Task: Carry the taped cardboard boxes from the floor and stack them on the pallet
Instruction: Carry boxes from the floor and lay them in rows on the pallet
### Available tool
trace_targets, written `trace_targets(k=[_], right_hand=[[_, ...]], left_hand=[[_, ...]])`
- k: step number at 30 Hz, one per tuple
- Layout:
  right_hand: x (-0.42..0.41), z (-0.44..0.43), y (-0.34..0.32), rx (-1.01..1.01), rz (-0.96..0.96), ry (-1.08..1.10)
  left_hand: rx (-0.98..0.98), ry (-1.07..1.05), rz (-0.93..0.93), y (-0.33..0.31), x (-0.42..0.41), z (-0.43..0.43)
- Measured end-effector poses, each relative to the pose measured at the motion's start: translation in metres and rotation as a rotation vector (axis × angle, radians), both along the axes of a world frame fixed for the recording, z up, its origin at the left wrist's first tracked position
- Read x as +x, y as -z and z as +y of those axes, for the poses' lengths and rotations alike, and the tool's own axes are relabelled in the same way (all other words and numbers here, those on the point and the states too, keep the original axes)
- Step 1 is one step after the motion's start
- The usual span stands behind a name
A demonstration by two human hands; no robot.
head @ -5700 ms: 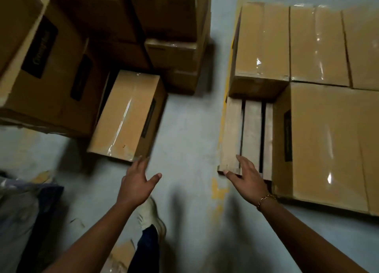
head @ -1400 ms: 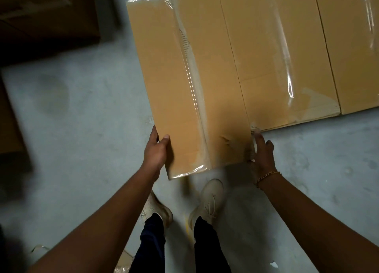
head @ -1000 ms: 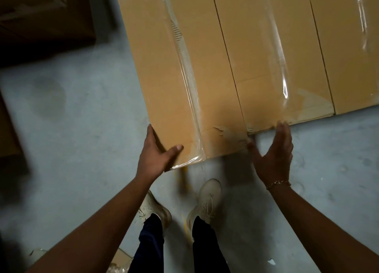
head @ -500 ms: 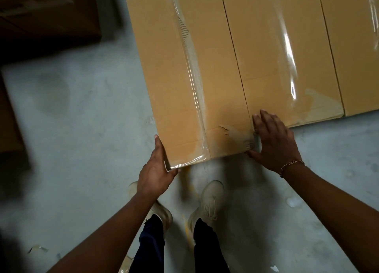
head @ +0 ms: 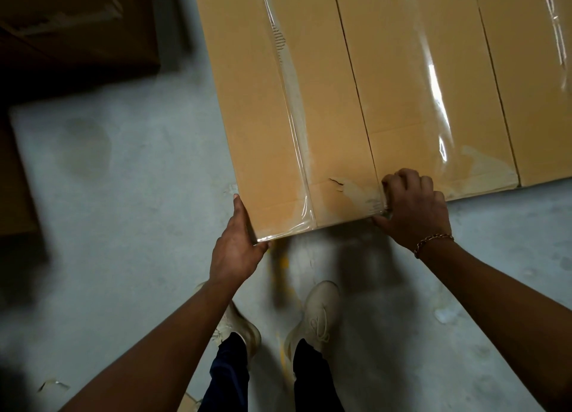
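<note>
Now | left hand (head: 236, 250) grips box (head: 247, 102) corner | right hand (head: 414, 210) pinches opposite corner | bare floor (head: 123, 195) leftward

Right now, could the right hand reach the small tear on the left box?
Probably yes: the tear lies just beside the right hand on the left box, nothing between; that hand grips the box's corner, though.

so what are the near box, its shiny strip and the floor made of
Box: matte brown cardboard, going by the torn papery patch near its corner. Strip: clear glossy plastic tape, catching glare. Floor: probably sealed concrete, pale grey and stained.
</note>
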State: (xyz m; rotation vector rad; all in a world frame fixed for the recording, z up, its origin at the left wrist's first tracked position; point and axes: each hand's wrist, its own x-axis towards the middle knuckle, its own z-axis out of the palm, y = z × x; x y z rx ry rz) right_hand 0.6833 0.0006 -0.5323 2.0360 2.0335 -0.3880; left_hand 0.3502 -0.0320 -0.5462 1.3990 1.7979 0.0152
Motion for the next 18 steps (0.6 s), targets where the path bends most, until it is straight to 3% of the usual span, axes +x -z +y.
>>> trace_targets(k=[18], right_hand=[[-0.011, 0.001, -0.016, -0.131, -0.011, 0.053]], left_hand=[[-0.103, 0.047, -0.029, -0.006, -0.003, 0.007]])
